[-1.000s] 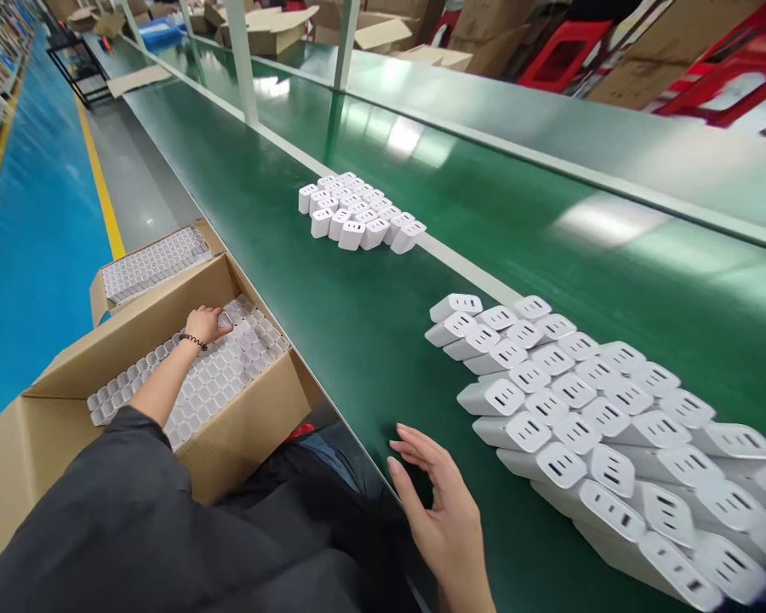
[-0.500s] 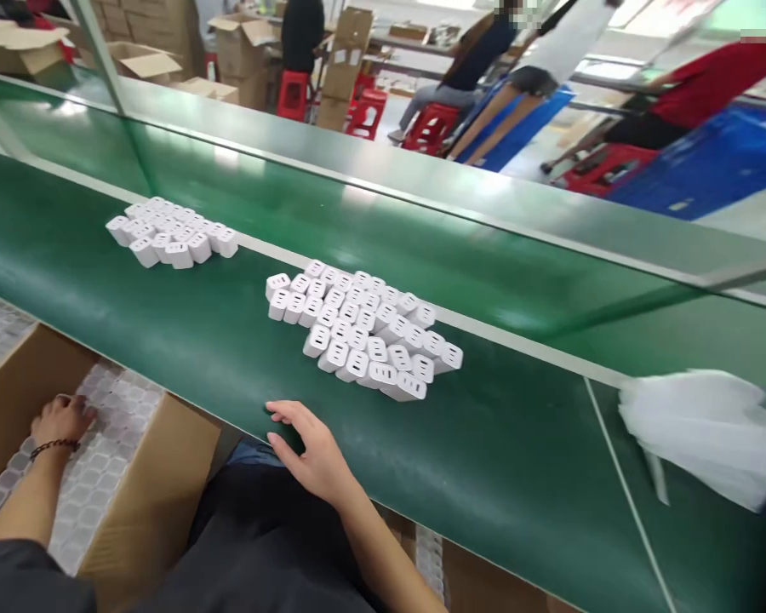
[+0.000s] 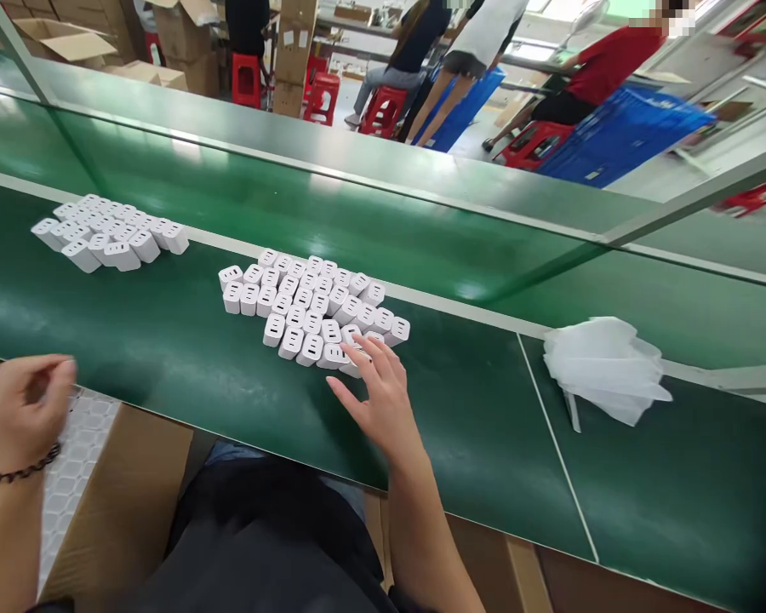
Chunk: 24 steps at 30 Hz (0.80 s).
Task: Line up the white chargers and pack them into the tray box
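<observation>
A cluster of several white charger plugs (image 3: 306,302) lies on the green conveyor belt (image 3: 185,358) in front of me. My right hand (image 3: 380,396) reaches over the near right edge of that cluster, fingers spread, fingertips touching the nearest plugs. My left hand (image 3: 22,409), with a dark bead bracelet on the wrist, is raised above the cardboard box (image 3: 118,502) at the lower left. Its fingers are curled together in a pinch; what they hold is too blurred to make out. A clear plastic tray (image 3: 77,460) with empty cells lies in that box.
A second cluster of white plugs (image 3: 105,232) lies further left on the belt. A crumpled white plastic bag (image 3: 606,366) rests on the belt at the right. Beyond the far rail people sit on red stools (image 3: 383,111) among cardboard boxes (image 3: 60,42) and blue crates (image 3: 619,136).
My right hand moved from the belt's near edge forward onto the plug cluster. My left hand lifted off the tray in the box. The view swung right and the clusters shifted left.
</observation>
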Tool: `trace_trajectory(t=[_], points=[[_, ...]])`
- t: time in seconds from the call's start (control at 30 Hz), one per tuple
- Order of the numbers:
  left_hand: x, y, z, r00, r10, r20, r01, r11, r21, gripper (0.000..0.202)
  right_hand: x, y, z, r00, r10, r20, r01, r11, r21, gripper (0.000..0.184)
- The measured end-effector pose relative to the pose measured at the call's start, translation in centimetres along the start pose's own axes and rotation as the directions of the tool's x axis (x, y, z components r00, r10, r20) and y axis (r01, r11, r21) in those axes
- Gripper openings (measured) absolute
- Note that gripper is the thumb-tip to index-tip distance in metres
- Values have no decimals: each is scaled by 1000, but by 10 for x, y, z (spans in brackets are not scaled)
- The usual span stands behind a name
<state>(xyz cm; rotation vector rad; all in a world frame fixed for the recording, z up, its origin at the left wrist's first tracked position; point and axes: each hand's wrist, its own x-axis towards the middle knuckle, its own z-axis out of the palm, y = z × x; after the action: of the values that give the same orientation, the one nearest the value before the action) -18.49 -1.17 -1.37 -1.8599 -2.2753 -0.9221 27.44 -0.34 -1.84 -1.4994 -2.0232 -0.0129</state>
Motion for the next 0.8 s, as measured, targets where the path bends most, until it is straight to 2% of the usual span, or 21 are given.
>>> trace_trajectory(t=[0.03, 0.07, 0.13, 0.2, 0.27, 0.33, 0.47, 0.6, 0.7, 0.8], points=[[6, 35, 6, 990, 128, -63, -135, 985, -112, 19, 3, 0, 3, 999, -14, 41, 14, 1000, -11, 44], [11, 68, 15, 952, 307, -2, -301, 931, -206, 17, 6, -1, 7, 997, -30, 69, 31, 999, -15, 45], [20, 124, 39, 826, 557, 93, -507, 804, -310, 25, 9, -5, 15, 993, -58, 102, 59, 998, -11, 46], [25, 163, 67, 686, 699, 204, -616, 706, -348, 42, 9, -8, 22, 990, -75, 116, 77, 997, -8, 47], [28, 185, 92, 609, 747, 267, -669, 665, -333, 53, 7, -8, 27, 989, -91, 120, 92, 996, -7, 49], [28, 194, 110, 593, 748, 298, -680, 663, -313, 59, 3, -6, 30, 989, -103, 109, 105, 994, -10, 50], [25, 194, 125, 629, 719, 296, -627, 694, -354, 59, -1, -4, 32, 991, -114, 71, 114, 993, -2, 48], [27, 190, 124, 644, 715, 272, -557, 682, -474, 52, -1, -6, 30, 992, -114, 60, 113, 993, 30, 43], [30, 188, 120, 629, 722, 290, -471, 650, -596, 50, -1, -7, 29, 992, -113, 49, 111, 993, 46, 39], [34, 187, 116, 614, 710, 344, -331, 628, -704, 58, 0, -8, 28, 992, -116, 45, 114, 993, 44, 37]])
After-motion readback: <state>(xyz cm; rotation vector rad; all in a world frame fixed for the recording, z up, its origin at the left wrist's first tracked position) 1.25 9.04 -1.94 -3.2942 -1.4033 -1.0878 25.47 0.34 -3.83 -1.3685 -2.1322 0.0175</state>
